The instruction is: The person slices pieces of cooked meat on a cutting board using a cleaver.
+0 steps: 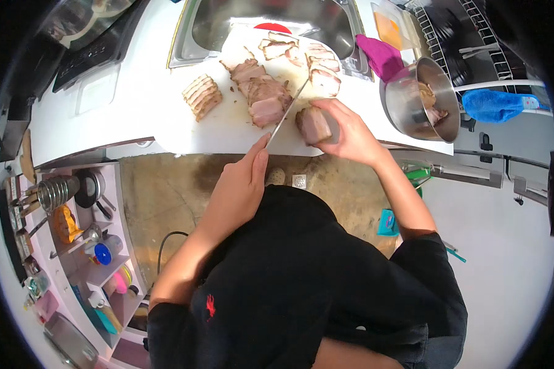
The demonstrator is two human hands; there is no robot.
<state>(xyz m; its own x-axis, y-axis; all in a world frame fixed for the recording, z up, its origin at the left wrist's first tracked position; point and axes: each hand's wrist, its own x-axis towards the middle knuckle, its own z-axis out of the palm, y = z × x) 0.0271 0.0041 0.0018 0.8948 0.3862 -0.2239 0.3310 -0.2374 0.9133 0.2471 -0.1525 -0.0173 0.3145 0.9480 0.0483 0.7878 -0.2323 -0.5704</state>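
My left hand (240, 178) is closed around the handle of a knife (287, 115), whose thin blade points up and away over the white cutting board (228, 136). Gripped in my right hand (349, 130) is a chunk of cooked pork (314, 126), its browned rind toward the knife and a pale cut face showing. Left of the blade lies a larger pile of thick pork slices (266, 98). Farther left, thin slices (202, 97) sit fanned in a neat stack. More sliced pork (324, 72) and scattered pieces (278, 48) lie toward the board's far side.
Beyond the board is a steel sink (209, 31). At the right stand a metal bowl (406, 104) with meat pieces inside, a magenta cloth (380, 56), a blue cloth (495, 106) and a wire rack (440, 46). Shelves (120, 190) with kitchenware are at lower left.
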